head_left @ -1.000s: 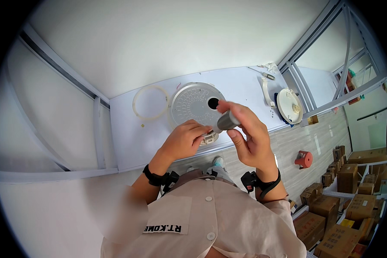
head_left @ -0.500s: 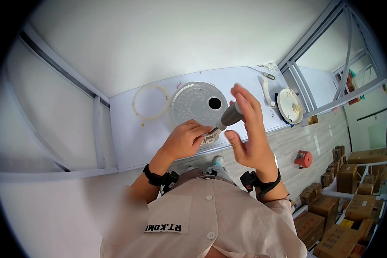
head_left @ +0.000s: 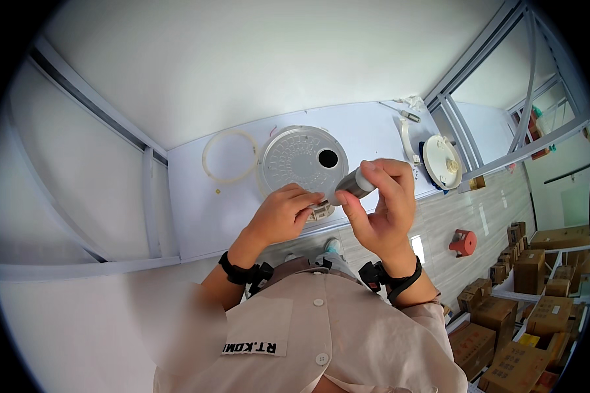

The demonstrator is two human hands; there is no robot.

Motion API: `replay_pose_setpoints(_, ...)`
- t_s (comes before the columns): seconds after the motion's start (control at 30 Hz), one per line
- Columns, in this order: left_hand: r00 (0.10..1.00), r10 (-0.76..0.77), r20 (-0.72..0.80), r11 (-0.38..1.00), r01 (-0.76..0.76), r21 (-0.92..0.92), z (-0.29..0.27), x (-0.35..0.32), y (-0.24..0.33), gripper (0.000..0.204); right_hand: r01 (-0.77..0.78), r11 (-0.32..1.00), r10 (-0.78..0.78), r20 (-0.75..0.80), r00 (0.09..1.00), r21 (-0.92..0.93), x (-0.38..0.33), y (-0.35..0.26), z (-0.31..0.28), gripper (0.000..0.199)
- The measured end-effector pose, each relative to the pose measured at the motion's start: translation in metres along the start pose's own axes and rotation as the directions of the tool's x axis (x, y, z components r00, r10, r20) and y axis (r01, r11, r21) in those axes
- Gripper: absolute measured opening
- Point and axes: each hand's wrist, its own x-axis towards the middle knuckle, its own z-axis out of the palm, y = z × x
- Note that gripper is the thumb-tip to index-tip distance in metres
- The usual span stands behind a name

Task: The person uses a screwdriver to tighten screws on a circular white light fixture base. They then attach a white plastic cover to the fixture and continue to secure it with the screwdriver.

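Note:
A round silver-grey disc [head_left: 295, 160] with a black circular spot lies on the white table before me. At its near edge is a cream plastic part [head_left: 320, 212], largely covered by my fingers. My left hand [head_left: 278, 213] is closed there, its thumb and fingertips pinched together beside the part; what they grip is too small to make out. My right hand [head_left: 388, 213] holds a screwdriver by its thick grey handle [head_left: 354, 187], thumb on the near side and fingers over the light-coloured end. The handle tilts toward the left fingertips, and the shaft is hidden.
A cream ring [head_left: 206, 157] lies left of the disc. Toward the right are a round white cover [head_left: 439, 160], a curved white strip [head_left: 407, 139], a second screwdriver [head_left: 408, 116] and small loose bits. A red stool [head_left: 464, 243] and cardboard boxes [head_left: 495, 318] stand beyond the table.
My right hand was spread with the fingers raised beside the screwdriver; now it has come lower and closed round the handle, which has shifted slightly down. My left hand has stayed in place.

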Motion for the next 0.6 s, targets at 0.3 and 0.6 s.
replay_pose_setpoints(0.3, 1.0, 0.001, 0.007, 1.0, -0.001, 0.012, 0.001, -0.0001, -0.0008, 0.034, -0.195, 0.952, 0.149, 0.2, 0.968, 0.235, -0.0077, 0.0044, -0.0019, 0.057)
replay_pose_setpoints(0.6, 1.0, -0.008, 0.028, 1.0, 0.008, 0.009, 0.0007, 0.0005, 0.0001, 0.031, -0.018, 0.999, 0.017, 0.045, 0.999, 0.037, -0.0045, 0.0026, 0.0031, 0.067)
